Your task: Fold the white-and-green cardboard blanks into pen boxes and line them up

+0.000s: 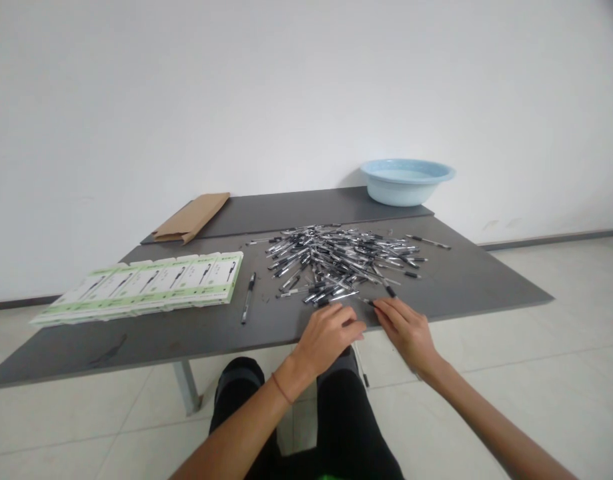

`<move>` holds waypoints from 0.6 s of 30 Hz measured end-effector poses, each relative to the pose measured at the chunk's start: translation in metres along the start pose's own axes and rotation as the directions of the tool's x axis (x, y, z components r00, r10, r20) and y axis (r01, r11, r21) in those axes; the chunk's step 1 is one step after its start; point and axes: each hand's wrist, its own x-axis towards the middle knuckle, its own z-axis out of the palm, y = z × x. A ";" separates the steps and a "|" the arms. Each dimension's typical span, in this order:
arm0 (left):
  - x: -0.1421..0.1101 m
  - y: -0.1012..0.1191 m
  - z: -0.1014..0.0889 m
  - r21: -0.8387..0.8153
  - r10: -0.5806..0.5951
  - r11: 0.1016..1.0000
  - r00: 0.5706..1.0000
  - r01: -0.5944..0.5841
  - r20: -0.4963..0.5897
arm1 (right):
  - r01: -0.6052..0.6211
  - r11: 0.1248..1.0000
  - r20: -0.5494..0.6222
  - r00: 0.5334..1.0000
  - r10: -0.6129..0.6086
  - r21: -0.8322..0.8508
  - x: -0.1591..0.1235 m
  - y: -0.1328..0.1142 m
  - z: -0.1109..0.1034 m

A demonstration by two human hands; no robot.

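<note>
A heap of clear-barrelled pens [336, 257] with black grips lies loosely spread over the middle of the grey table. At the heap's near edge, my right hand [409, 333] pinches a pen [367, 302] by its dark part, its thin end pointing left. My left hand [329, 337] is beside it at the table's front edge, fingers curled inward; whatever they hold, if anything, is hidden. One black-capped pen [249, 298] lies apart, left of the heap. Below the hands shows a thin pale stick [362, 367] with a dark end; whether it is held or on the floor is unclear.
White and green boxes [151, 287] printed with a pen picture lie in an overlapping row on the left. Behind them lies a brown paper envelope or bag [193, 217]. A light blue basin [406, 183] stands at the back right, near the white wall.
</note>
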 end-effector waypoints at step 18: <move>-0.045 -0.053 -0.049 -0.690 -0.405 0.629 0.909 0.357 0.102 | -0.275 0.891 -0.015 0.954 0.300 0.362 0.014 -0.012 -0.010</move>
